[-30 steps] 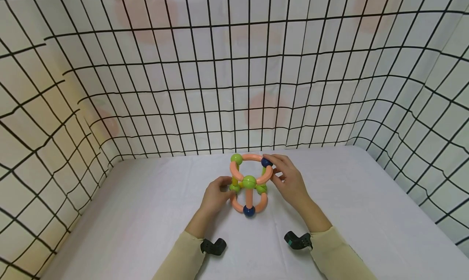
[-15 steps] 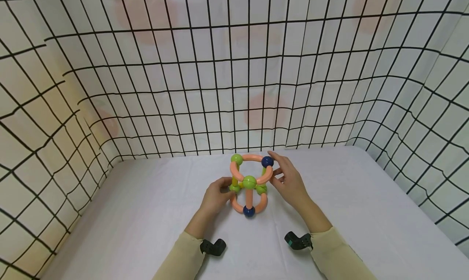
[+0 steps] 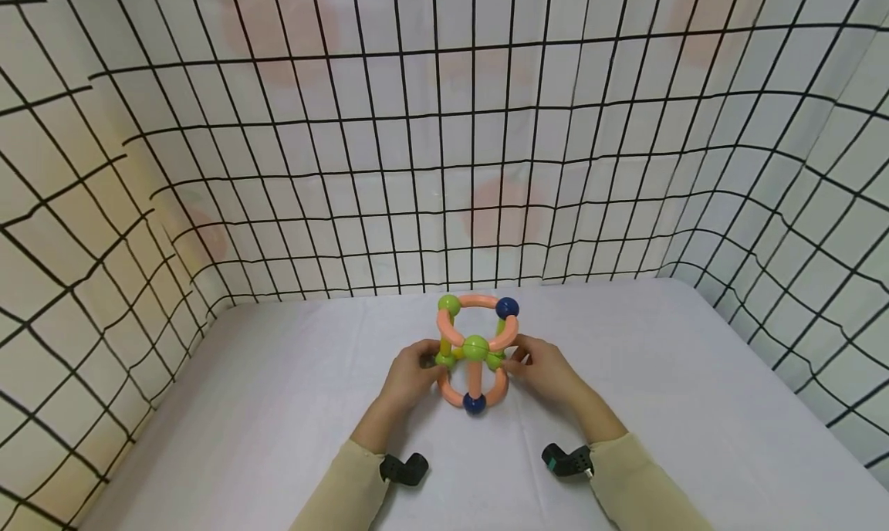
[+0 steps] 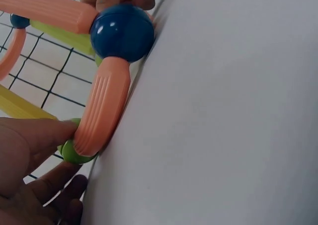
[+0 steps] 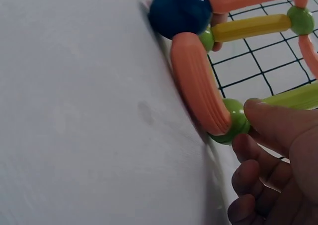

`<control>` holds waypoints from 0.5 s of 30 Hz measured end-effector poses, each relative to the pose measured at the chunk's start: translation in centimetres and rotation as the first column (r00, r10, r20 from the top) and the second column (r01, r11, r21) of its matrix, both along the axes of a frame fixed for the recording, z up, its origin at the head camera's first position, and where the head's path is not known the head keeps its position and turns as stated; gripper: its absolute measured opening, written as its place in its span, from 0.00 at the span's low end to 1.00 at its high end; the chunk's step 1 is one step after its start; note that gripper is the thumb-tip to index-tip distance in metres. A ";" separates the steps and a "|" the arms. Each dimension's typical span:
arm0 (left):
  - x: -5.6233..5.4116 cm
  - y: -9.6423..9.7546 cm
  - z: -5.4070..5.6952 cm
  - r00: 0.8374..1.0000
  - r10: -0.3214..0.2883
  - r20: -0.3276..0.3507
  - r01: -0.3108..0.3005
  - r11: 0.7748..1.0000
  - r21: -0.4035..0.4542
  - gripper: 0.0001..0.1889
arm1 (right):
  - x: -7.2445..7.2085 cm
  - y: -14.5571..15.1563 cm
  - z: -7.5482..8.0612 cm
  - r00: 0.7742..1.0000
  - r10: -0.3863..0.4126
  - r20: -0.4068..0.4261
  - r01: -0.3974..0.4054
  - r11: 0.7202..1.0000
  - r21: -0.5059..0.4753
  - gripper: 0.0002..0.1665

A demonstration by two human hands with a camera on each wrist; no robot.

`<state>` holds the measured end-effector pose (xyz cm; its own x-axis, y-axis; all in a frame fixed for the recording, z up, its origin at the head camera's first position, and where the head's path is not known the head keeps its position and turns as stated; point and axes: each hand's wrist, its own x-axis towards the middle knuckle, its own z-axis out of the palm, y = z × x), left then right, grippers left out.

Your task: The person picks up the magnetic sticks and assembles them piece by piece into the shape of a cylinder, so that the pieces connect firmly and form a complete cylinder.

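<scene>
A cage-like toy of balls and rods [image 3: 474,378] stands upright on the white table. Curved orange rods form its upper and lower rings, joined by upright rods. At its lower left corner my left hand [image 3: 408,374] pinches a green ball [image 4: 74,154] between thumb and fingers. On the opposite side, my right hand [image 3: 549,370] pinches the lower right green ball [image 5: 233,120] in the same way. A dark blue ball [image 3: 474,403] sits at the lower front, below a green ball [image 3: 475,348] on the upper ring. The toy's back lower parts are partly hidden.
White cloth with a black grid [image 3: 417,145] rises behind the table and along both sides. The white tabletop [image 3: 278,407] spreads around the toy. A black device [image 3: 405,469] is strapped on the left wrist, another black device [image 3: 567,460] on the right.
My right hand has let go of the upper right blue ball and moved down to the lower right green ball. The left hand keeps its hold, and the toy is nearly still.
</scene>
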<state>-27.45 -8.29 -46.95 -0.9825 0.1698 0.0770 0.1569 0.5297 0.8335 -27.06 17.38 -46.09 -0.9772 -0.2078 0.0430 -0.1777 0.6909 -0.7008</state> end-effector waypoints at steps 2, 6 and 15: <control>0.0 -0.2 0.1 1.000 -0.021 0.015 0.021 1.000 -0.005 0.19 | 0.0 -0.2 -0.3 1.000 0.001 -0.016 -0.001 1.000 -0.006 0.16; 0.0 -0.8 0.5 0.995 -0.091 0.042 0.091 0.996 -0.019 0.18 | 0.1 -0.5 -0.6 0.999 0.011 -0.032 -0.013 0.998 -0.061 0.14; -0.2 -2.2 0.7 0.986 -0.166 0.029 0.168 0.984 -0.054 0.15 | 0.3 -0.6 -0.7 0.998 0.013 0.069 0.001 0.980 -0.197 0.19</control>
<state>-27.65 -10.46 -46.22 -0.9414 0.3349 0.0394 0.2273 0.5438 0.8078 -26.79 16.82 -46.76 -0.9780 -0.2079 0.0158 -0.1277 0.5374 -0.8336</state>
